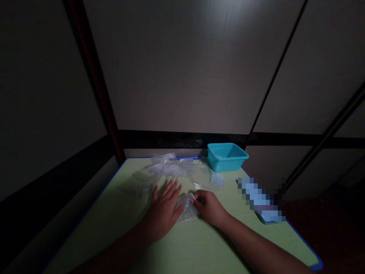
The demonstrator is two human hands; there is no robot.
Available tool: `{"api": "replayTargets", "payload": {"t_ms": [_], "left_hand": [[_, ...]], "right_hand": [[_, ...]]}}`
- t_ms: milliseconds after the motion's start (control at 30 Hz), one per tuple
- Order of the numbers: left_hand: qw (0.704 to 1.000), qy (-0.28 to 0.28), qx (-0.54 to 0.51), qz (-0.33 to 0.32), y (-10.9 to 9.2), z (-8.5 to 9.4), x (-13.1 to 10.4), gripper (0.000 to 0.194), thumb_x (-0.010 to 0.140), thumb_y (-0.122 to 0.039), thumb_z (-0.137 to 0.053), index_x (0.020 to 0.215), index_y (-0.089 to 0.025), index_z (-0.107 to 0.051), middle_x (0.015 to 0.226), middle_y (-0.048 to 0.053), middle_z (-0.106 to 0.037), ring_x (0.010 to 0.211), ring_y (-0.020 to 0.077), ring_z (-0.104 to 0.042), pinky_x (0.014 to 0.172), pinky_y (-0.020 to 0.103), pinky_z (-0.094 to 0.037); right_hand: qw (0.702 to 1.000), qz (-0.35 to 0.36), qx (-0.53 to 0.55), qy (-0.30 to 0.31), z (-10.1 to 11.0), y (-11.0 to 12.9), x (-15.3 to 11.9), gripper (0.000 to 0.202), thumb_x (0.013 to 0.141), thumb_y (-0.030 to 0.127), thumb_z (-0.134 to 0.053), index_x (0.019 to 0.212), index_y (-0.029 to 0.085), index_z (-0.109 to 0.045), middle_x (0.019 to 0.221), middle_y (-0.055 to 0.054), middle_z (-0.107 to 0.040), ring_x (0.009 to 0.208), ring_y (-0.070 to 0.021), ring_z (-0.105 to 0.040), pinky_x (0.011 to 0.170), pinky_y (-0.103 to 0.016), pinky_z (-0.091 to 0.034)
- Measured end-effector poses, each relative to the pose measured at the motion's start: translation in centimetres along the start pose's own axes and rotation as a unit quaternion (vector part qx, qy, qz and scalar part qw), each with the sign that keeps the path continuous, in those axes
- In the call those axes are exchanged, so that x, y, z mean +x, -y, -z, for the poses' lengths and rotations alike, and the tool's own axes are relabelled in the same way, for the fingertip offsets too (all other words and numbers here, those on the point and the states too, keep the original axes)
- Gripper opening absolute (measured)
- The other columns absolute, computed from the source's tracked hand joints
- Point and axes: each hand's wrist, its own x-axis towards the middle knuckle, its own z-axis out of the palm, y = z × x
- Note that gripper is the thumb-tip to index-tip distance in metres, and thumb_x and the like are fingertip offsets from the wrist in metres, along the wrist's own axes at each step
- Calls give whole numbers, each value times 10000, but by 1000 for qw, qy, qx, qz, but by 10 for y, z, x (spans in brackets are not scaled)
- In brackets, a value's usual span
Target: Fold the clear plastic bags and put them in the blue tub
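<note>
A clear plastic bag lies flat on the light green table, between my two hands. My left hand is spread flat with its fingers pointing away, and its thumb rests on the bag's left part. The fingertips of my right hand pinch the bag's upper right edge. Beyond my hands, a loose pile of clear plastic bags covers the back middle of the table. Near the pile's right end lies a small whitish packet.
A turquoise plastic basin stands at the back right corner. Along the right edge lies a light blue, partly pixelated object. The table has a blue rim, and a panelled wall rises behind it.
</note>
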Motion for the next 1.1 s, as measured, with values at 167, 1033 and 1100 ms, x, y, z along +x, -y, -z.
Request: {"api": "replayTargets", "payload": {"t_ms": [167, 1033, 1100], "left_hand": [[982, -48, -185, -11, 13, 1, 9, 500, 879, -303, -440, 1345, -122, -452, 1457, 146, -406, 1376, 260, -302, 1128, 465, -219], [769, 213, -589, 130, 5, 5, 6, 587, 654, -532, -698, 1032, -89, -619, 962, 147, -708, 828, 252, -673, 696, 324, -495], [784, 209, -569, 130, 6, 1, 6, 553, 634, -523, -695, 989, -104, -625, 919, 125, -713, 789, 235, -667, 664, 307, -489]], "right_hand": [[996, 79, -27, 19, 10, 5, -6, 165, 794, 302, -571, 703, 164, -561, 621, 24, -522, 572, -106, -435, 536, -222, -301], [974, -9, 227, 9, 18, 15, -3, 434, 606, 549, -745, 677, 163, -560, 546, 39, -529, 459, -71, -419, 481, -211, -325], [977, 10, 215, 15, 21, 18, -4, 429, 628, 548, -741, 682, 159, -568, 555, 40, -529, 482, -73, -419, 495, -210, -314]]}}
